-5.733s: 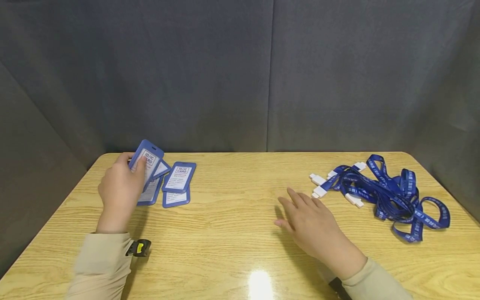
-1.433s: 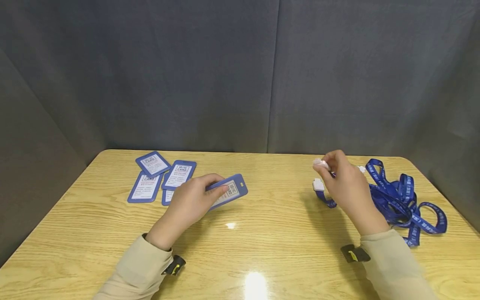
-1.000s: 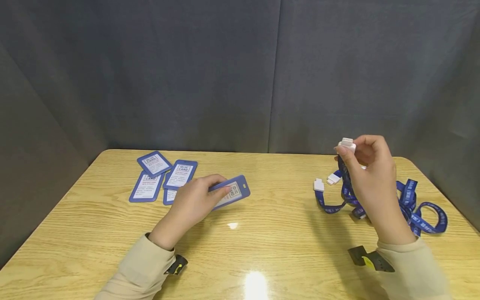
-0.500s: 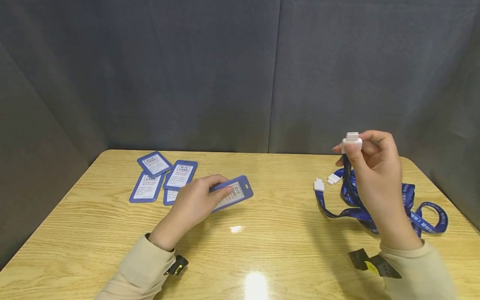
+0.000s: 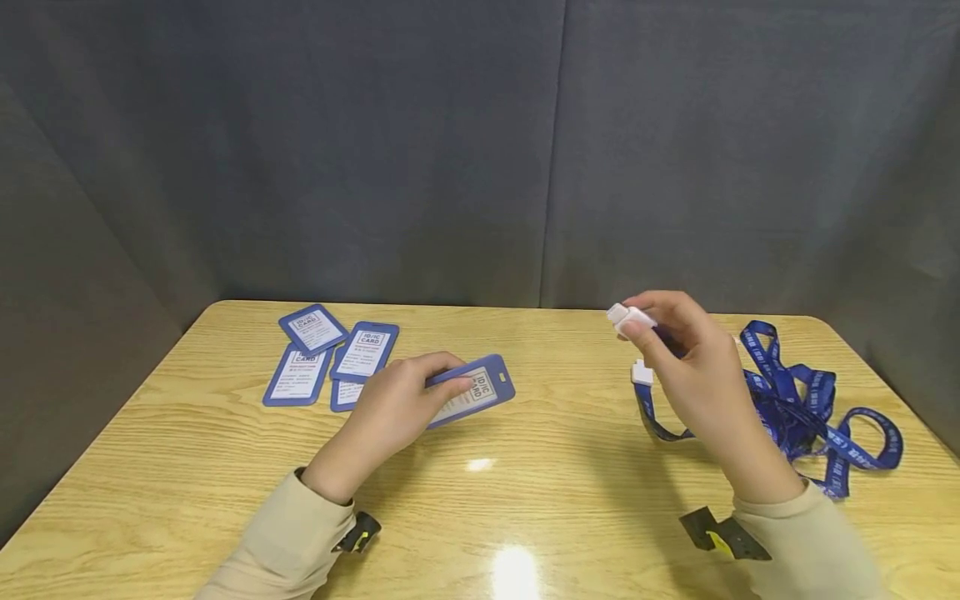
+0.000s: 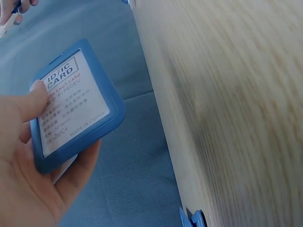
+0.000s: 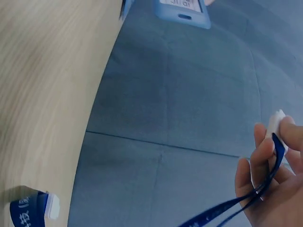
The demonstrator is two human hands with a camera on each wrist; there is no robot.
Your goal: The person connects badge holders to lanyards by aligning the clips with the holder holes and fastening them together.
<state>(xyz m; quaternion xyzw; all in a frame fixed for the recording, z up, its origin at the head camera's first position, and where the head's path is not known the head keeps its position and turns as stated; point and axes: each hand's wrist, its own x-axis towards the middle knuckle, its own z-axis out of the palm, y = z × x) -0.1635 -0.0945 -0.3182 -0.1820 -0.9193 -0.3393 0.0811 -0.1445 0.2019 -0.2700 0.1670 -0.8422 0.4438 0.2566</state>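
A blue card holder (image 5: 487, 388) is held over the table (image 5: 450, 517), pinched by the thumb and fingers of the left hand (image 5: 401, 400). At two o'clock from it, a white clip (image 5: 634, 318) is pinched by the curled right hand (image 5: 697, 367). A heap of blue straps (image 5: 783, 412) is spread at three o'clock. Four more holders (image 5: 366, 352) are laid near nine o'clock. Dark cloth (image 5: 420, 167) is seen at twelve o'clock

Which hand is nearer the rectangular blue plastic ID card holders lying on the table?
Left: the left hand is just right of those card holders; the right hand is much farther right.
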